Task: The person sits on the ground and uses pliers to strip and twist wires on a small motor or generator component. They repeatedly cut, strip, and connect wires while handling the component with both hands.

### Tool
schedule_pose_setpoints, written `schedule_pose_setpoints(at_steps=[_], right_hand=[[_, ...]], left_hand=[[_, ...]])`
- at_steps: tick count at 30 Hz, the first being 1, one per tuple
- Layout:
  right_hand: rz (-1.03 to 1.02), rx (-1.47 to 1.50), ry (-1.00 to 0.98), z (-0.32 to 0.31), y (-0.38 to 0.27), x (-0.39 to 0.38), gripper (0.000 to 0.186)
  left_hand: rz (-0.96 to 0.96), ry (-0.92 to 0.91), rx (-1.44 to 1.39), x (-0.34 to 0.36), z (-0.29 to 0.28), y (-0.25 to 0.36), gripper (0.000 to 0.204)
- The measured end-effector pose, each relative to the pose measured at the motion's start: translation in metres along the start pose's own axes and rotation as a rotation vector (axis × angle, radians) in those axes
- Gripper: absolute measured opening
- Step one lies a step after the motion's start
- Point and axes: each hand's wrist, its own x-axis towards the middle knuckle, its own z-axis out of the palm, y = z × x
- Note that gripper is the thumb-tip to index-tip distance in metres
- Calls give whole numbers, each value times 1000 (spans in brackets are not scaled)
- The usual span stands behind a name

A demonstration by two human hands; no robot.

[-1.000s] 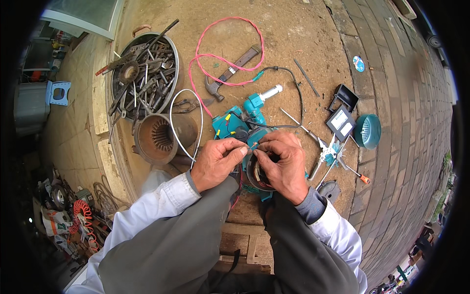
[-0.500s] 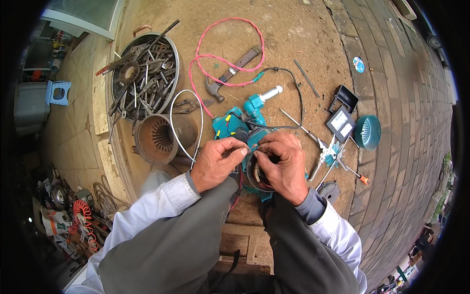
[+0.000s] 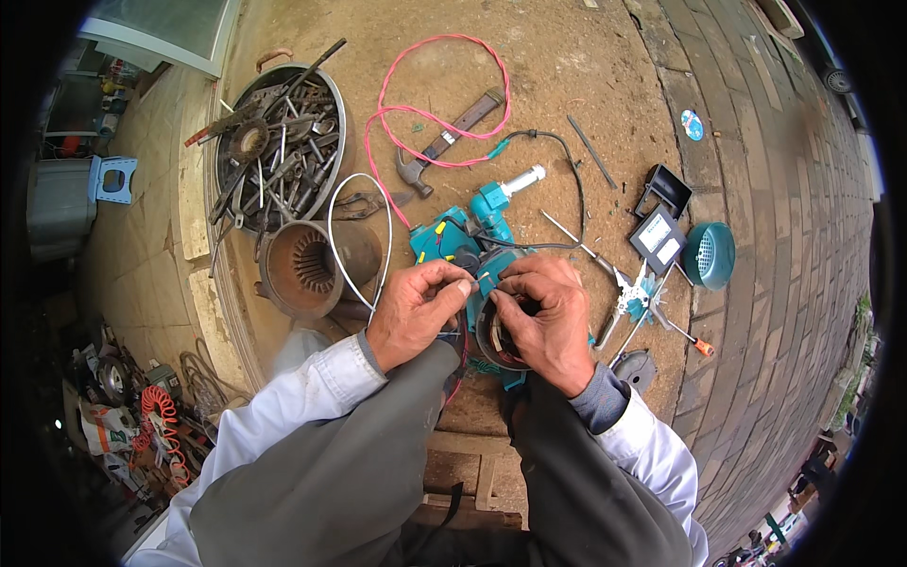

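Observation:
Between my knees stands a teal electric pump (image 3: pixel 495 270) with its round motor end facing me, and wire windings (image 3: pixel 494 338) show inside the ring. My left hand (image 3: pixel 416 310) is closed in a pinch at the left of this opening, with a thin wire's end just showing at the fingertips. Over the right of the ring, my right hand (image 3: pixel 545 317) pinches thumb against forefinger; what lies between them is hidden. Behind my hands, a teal terminal box (image 3: pixel 439 236) holds wires with yellow sleeves.
A metal basin (image 3: pixel 338 142) full of tools stands far left, beside a rusty stator core (image 3: pixel 300 269). A hammer (image 3: pixel 449 142), pink cord (image 3: pixel 444 36) and white cable (image 3: pixel 333 222) lie ahead. At right are a black box cover (image 3: pixel 658 240), a teal fan cover (image 3: pixel 710 255) and a puller (image 3: pixel 635 295).
My left fingertips have shifted slightly, and the small end at their tips now shows paler. My right hand stays nearly in place. The pump and tools have not moved.

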Motion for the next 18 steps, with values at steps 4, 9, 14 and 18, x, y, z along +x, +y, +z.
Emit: schedule_pose_setpoints(at_steps=[4, 9, 14, 18], right_hand=[[-2, -2, -3, 0, 0, 0, 9], [-5, -4, -3, 0, 0, 0, 9], [-5, -11, -3, -1, 0, 0, 9], [-8, -10, -3, 0, 1, -1, 9]], left_hand=[[12, -6, -36, 0, 2, -3, 20], [14, -3, -46, -1, 4, 1, 19], [16, -6, -42, 0, 4, -1, 18], [12, -18, -38, 0, 4, 0, 18]])
